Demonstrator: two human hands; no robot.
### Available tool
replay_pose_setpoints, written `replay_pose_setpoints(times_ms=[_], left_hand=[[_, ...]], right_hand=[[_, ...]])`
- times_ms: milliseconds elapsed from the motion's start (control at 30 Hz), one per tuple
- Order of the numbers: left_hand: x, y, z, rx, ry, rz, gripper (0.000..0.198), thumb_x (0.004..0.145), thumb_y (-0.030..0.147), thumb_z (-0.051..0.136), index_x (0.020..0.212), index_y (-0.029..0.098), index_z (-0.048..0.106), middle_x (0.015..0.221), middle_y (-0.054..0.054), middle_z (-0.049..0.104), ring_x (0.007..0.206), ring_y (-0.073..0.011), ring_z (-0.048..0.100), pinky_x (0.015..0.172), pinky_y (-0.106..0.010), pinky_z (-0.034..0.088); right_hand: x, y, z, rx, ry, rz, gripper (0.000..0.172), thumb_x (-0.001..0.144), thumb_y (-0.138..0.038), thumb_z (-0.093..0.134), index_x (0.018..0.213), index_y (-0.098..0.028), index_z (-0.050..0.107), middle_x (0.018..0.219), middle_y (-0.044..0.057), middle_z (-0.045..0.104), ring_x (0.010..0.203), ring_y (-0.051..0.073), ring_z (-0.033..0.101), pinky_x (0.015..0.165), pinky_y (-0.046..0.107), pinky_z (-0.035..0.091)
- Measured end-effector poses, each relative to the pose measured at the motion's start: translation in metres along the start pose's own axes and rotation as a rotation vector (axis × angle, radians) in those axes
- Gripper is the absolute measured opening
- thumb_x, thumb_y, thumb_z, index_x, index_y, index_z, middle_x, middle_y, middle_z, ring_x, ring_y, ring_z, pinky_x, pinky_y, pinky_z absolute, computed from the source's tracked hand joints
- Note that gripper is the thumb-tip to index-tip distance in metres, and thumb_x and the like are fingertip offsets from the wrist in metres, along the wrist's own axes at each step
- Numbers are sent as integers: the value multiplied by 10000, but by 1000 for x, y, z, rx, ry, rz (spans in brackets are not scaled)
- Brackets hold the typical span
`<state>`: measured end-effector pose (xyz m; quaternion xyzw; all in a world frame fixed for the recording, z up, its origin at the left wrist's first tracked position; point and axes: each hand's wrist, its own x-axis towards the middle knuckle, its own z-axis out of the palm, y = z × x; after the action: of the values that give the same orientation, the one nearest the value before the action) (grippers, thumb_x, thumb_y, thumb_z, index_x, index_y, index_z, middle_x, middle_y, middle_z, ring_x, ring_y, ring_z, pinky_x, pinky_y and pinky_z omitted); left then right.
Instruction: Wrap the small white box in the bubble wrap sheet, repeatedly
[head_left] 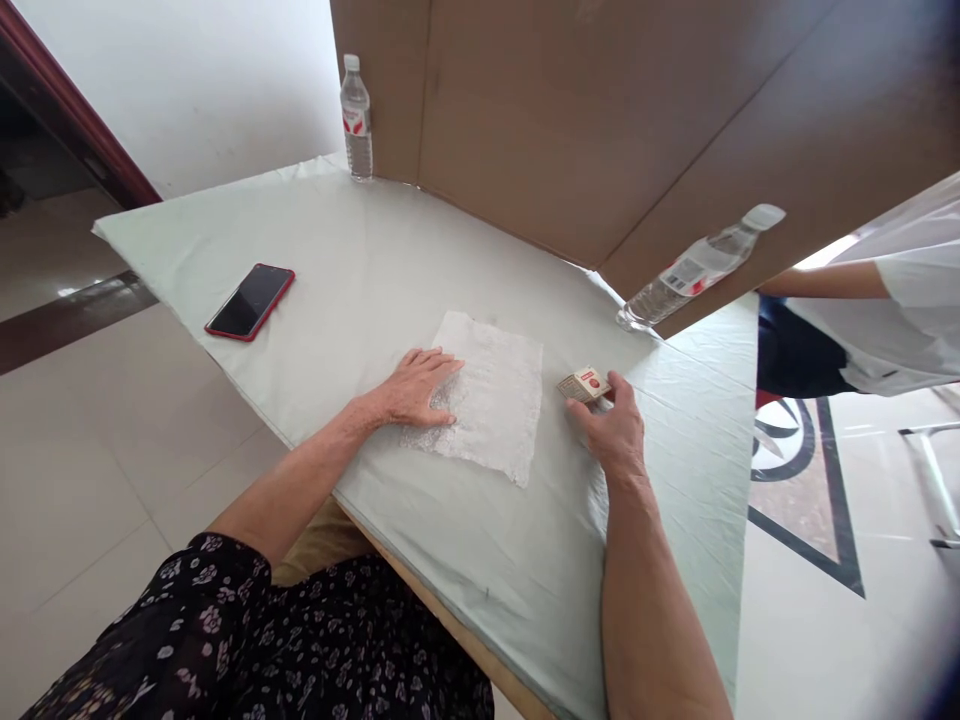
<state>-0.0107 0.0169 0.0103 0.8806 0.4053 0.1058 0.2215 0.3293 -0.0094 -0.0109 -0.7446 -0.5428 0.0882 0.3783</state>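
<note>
A roughly square sheet of whitish, crinkled wrap (499,395) lies flat near the middle of the cloth-covered table. My left hand (421,388) rests on its left edge, fingers spread, holding nothing. To the right of the sheet is a small beige box with red print (585,385). My right hand (613,425) has the box between thumb and fingers, at its right end. Whether the box touches the table is hard to tell.
A phone with a red edge (251,302) lies at the left. Brown cardboard panels (525,120) stand along the back, with one upright water bottle (357,125) and another tilted bottle (694,270) against them. A person's arm (825,280) shows at right, beyond the panel.
</note>
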Motion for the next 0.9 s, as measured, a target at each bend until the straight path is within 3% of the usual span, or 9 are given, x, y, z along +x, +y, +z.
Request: replay_pose_setpoints(times_ms=[100,200,300,400,533,900], left_hand=[[0,-1,0,1,-13,-5,889,774,498,661,1527,172,320,1603,-174,341,1523,-361,214,1231,-531,131],[1,-2,1,0,-14,0,902,762,505,678,1524,177,323,1602,-179,340,1522,-363,215,1230,-539,128],[1,-4,2,4,0,18,901,758,529,689,1517,199,335,1594,-173,356,1514,-367,233,1223,-545,140],[2,-4,4,18,8,16,908,752,538,703,1516,207,340,1589,-162,367,1512,-364,238,1227,-532,142],[2,-4,3,23,-2,8,924,747,534,714,1519,198,334,1591,-161,364,1512,-369,236,1230,-533,136],[2,-5,1,38,-25,7,962,732,550,733,1528,200,322,1600,-161,347,1516,-365,228,1230,-519,140]], right_hand=[[-2,2,3,130,1,11,576,684,-440,715,1198,-212,592,1080,117,710,951,274,657,907,515,497],[-11,-23,6,275,-8,-118,554,706,-437,725,1206,-238,590,1135,96,704,956,243,660,883,461,523],[-26,-55,17,340,-149,-285,547,759,-405,711,1269,-268,570,1231,85,685,1043,245,658,930,452,516],[-42,-72,35,261,-314,-387,553,781,-341,679,1316,-259,561,1323,102,654,1181,287,620,1006,495,477],[-51,-71,49,115,-454,-434,600,790,-294,646,1378,-242,534,1388,115,622,1268,325,575,1083,545,410],[-49,-71,47,74,-501,-466,633,830,-276,593,1450,-228,479,1444,101,584,1307,315,553,1114,521,385]])
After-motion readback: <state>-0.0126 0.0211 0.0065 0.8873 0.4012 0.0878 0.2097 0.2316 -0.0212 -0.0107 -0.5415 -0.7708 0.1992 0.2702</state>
